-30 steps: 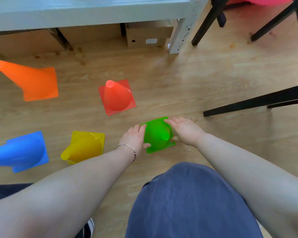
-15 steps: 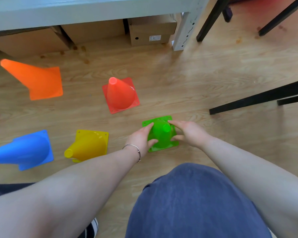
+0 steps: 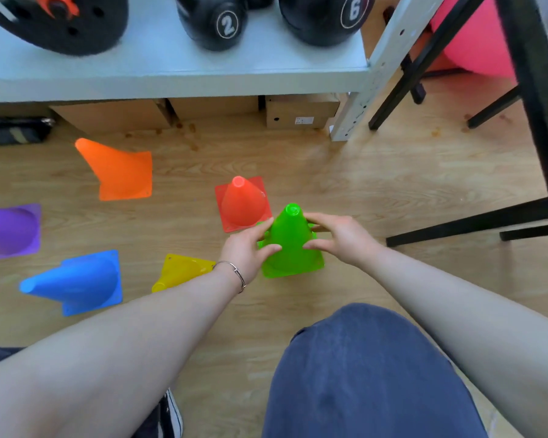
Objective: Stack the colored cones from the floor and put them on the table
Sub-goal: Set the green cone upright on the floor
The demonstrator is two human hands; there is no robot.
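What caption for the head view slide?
Left hand and right hand grip the green cone beside the red cone; orange, purple, blue, yellow cones nearby.

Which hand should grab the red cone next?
Probably the left hand: it holds the green cone on the side next to the red cone. The right hand sits on the far side.

The red cone (image 3: pixel 242 203) stands just behind the green cone (image 3: pixel 290 248); the yellow cone (image 3: pixel 184 270) lies beside the left hand (image 3: pixel 249 251). Bare floor (image 3: pixel 377 191) opens rightward up to black frame legs (image 3: pixel 475 222). Kettlebells (image 3: pixel 215 23) crowd the surface (image 3: pixel 171 71), its front strip bare.
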